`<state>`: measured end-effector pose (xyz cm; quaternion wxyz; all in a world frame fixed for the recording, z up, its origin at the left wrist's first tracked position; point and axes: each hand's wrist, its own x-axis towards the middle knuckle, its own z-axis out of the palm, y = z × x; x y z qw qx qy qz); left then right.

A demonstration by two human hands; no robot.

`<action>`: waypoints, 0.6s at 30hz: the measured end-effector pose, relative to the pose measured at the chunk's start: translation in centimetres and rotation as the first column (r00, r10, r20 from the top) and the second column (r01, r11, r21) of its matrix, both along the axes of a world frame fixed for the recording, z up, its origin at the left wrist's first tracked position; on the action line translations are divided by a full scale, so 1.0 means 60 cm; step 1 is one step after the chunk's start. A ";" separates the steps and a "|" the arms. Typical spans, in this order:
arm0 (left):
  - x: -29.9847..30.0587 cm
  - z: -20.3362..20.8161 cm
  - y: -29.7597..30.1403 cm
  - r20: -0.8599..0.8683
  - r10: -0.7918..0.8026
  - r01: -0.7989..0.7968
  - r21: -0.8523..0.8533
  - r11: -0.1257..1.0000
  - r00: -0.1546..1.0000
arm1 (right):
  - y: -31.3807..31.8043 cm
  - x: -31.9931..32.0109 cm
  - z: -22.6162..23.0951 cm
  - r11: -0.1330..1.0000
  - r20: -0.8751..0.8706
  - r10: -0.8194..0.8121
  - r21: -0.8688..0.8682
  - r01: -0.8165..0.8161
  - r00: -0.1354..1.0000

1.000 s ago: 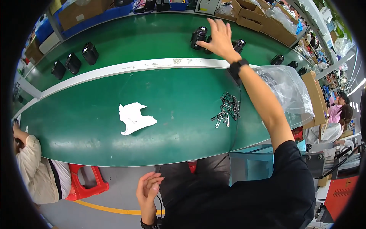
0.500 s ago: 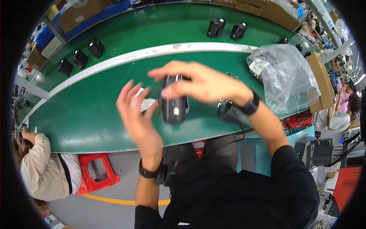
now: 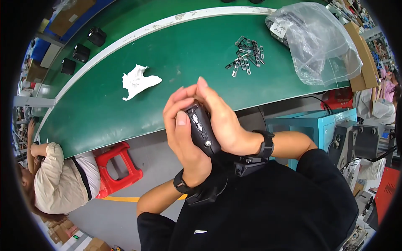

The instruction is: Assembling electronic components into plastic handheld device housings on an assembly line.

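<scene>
Between my two hands is a black box-shaped device (image 3: 204,130) with rounded edges, held tilted close to my body past the table's near edge. A row of silvery buttons or inlays and a bright round spot show on its upward side. My left hand (image 3: 184,136) wraps its left side, thumb lying along the top edge. Against the right side presses the palm of my right hand (image 3: 226,123), its fingers reaching over the far end. The far end is partly hidden by fingers. Beyond my hands, a crumpled white cloth or paper (image 3: 137,82) lies on the green table (image 3: 188,58).
Small dark and silvery slotted pieces (image 3: 247,56) lie in a pile at the far right. A clear plastic bag (image 3: 322,54) rests beside a cardboard box (image 3: 358,58). Several black devices (image 3: 81,53) stand beyond the white rail (image 3: 125,38). A co-worker (image 3: 63,180) sits left, by a red stool (image 3: 119,167).
The device has come off the table area toward my body and tilted. My left hand, open and apart before, now closes on it with the right. The head view has shifted.
</scene>
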<state>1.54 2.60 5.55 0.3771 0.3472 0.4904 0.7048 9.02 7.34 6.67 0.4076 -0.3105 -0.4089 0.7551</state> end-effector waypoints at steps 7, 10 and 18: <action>0.000 -0.024 0.007 -0.210 -0.035 0.070 0.160 0.985 0.977 | -0.035 0.008 -0.026 0.927 0.090 -0.255 0.305 0.217 0.963; 0.006 -0.028 0.021 -0.199 -0.065 0.098 0.159 0.982 0.978 | -0.018 0.006 -0.035 0.888 0.201 -0.360 0.372 0.269 0.911; 0.002 -0.002 0.045 0.246 -0.180 0.201 -0.061 0.978 0.952 | 0.031 0.012 -0.036 0.824 0.085 -0.530 0.288 0.488 0.844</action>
